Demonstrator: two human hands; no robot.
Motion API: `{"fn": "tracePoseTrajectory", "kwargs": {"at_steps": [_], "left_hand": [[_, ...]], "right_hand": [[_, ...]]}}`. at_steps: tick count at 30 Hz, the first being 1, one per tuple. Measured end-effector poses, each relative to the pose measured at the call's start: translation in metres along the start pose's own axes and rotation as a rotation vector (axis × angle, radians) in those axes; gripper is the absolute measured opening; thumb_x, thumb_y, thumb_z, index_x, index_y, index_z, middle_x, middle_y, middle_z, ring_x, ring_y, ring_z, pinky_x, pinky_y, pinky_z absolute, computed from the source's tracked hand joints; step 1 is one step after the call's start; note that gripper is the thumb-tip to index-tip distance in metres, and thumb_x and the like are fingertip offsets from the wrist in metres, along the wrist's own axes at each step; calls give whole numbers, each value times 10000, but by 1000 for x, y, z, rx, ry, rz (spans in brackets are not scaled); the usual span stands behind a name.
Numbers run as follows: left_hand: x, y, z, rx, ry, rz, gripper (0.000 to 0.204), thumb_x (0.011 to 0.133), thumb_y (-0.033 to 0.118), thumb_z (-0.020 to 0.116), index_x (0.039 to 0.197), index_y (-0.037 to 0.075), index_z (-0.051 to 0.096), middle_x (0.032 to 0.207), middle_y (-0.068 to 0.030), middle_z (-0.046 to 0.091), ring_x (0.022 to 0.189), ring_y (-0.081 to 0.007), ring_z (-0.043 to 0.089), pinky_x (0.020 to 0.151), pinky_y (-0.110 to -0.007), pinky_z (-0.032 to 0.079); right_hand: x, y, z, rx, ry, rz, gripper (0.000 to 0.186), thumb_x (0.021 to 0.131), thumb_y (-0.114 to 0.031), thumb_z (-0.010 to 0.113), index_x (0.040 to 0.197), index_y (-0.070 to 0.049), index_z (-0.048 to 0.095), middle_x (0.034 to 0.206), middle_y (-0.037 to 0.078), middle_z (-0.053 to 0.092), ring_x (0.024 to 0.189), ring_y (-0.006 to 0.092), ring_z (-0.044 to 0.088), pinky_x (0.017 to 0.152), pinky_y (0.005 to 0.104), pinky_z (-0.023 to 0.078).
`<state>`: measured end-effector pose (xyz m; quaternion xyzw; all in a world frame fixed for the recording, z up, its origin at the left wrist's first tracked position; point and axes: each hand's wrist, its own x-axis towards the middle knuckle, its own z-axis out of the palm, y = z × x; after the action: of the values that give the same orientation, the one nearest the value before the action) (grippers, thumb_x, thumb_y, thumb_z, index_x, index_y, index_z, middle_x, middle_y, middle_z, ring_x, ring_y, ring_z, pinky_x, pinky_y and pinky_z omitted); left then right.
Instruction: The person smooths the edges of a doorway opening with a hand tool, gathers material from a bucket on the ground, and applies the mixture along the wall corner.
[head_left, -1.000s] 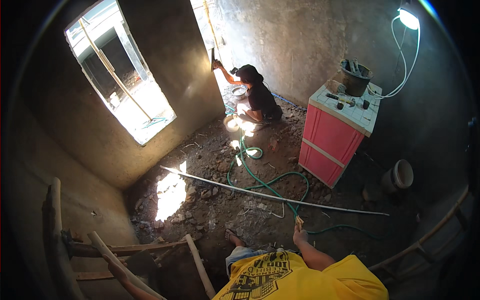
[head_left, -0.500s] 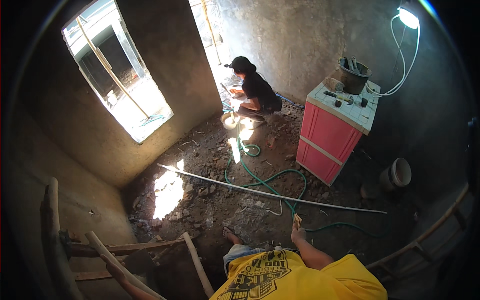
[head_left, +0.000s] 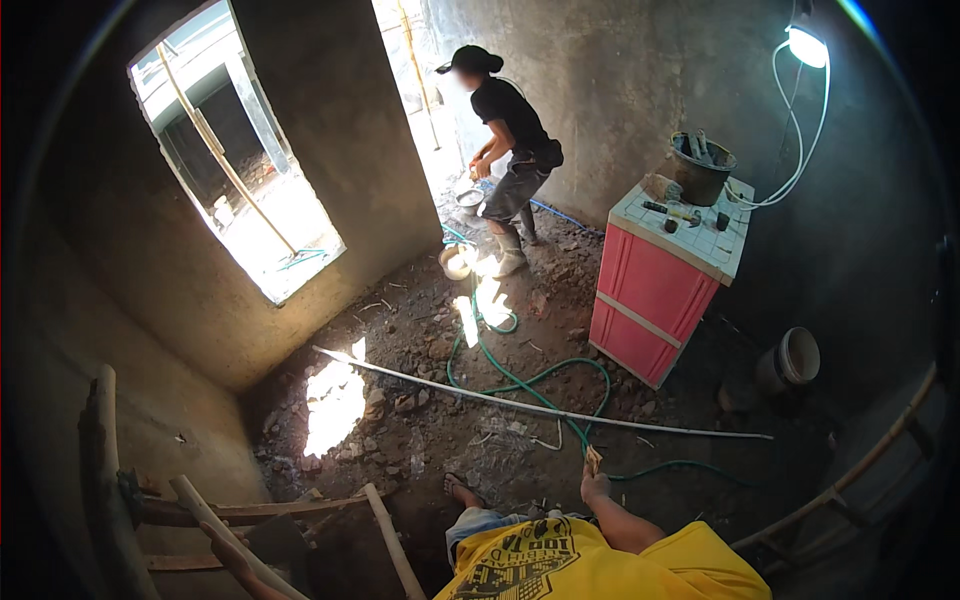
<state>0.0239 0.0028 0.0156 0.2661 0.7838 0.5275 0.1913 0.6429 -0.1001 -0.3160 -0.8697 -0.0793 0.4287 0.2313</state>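
Observation:
At the lower left my left hand [head_left: 228,552] is closed around a pale wooden pole [head_left: 205,510]; its fingertips show along the pole's side. My right hand [head_left: 595,487] hangs out ahead of my yellow shirt, gripping a small, flat, tan piece [head_left: 592,460] whose kind I cannot make out. Just beyond this piece, a green hose [head_left: 540,398] loops over the dirt floor and a long white pipe [head_left: 480,388] crosses it. By the doorway a co-worker [head_left: 510,120] in a dark shirt and cap stands bent forward, hands above a bucket [head_left: 470,200].
A pink cabinet with a tiled top [head_left: 650,290] stands at the right, carrying a black bucket [head_left: 703,170] and small tools. Behind it lies a tipped pale bucket [head_left: 790,360]. Wooden poles [head_left: 395,545] cross below left, and a curved wooden rail [head_left: 850,480] runs at right. Rubble [head_left: 400,400] covers the floor.
The co-worker has risen from a squat to a bent stand, with hands over a bucket. My hands keep their places, and the view has shifted slightly.

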Motion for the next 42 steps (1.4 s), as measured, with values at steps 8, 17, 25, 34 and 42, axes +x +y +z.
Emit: {"fn": "tracePoseTrajectory", "kwargs": {"at_steps": [8,17,25,34,42], "left_hand": [[25,-25,-5,17,10,109,754,815,711,316,956,-3,512,534,-15,424,451,-102,428,429,-220,375],[31,-28,-10,31,5,90,796,824,717,259,989,-14,529,567,-37,442,484,-130,452,475,-250,398],[21,-19,-9,25,9,77,788,822,716,270,985,-11,525,566,-34,440,481,-125,448,468,-245,393],[15,-18,-11,22,10,65,778,820,715,282,980,-8,520,566,-32,437,478,-120,443,461,-239,387],[12,-19,-10,27,5,53,770,818,715,293,976,-5,516,565,-29,435,475,-116,439,455,-233,381]], "right_hand": [[-1,-3,3,-37,50,10,583,915,-466,390,1065,88,497,956,211,571,838,302,578,703,410,440],[-35,-32,-20,-39,-119,96,643,910,-481,386,1158,110,447,1092,231,544,984,313,559,788,401,441],[-18,-16,-9,15,-64,25,540,915,-434,415,1082,70,513,943,188,593,806,308,595,654,401,444],[-22,-14,-5,25,30,-61,619,912,-472,395,1024,128,504,879,217,591,778,314,595,635,402,441],[-23,-20,-9,-77,-59,9,602,922,-469,359,1102,95,471,1026,216,547,906,310,557,735,403,434]]}}
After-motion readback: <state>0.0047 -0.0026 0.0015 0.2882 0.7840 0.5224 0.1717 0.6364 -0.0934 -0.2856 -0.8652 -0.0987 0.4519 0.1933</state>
